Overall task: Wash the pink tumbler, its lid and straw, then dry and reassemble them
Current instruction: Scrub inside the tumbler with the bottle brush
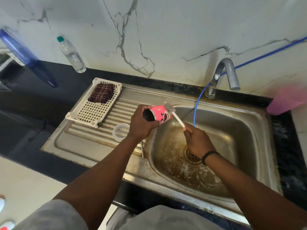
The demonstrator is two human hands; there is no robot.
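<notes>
Steel sink [245, 123] right of ribbed drainboard; left hand [142, 125] grip wrapped round pink tumbler [162, 114], held sideways over basin's left rim; right hand [196, 140] grip pinching white brush [174, 114] handle, bristles against tumbler's far end; clear lid [120, 131] on drainboard

Sink [249, 123]: stainless steel, dull, brown-stained in the basin; drainboard at its left ribbed. Tap [228, 73]: grey metal, satin sheen. Tray [95, 103] at drainboard's far left corner: cream plastic lattice, matt. Cloth [101, 93] on it: woven check, dark maroon. Tumbler [160, 114]: glossy pink printed surface. Brush [172, 112]: white plastic handle, grey bristles. Lid [120, 131]: clear plastic. Straw [142, 151]: metal. Counter [33, 103]: black, polished. Wall [166, 30]: veined marble, smooth
</notes>
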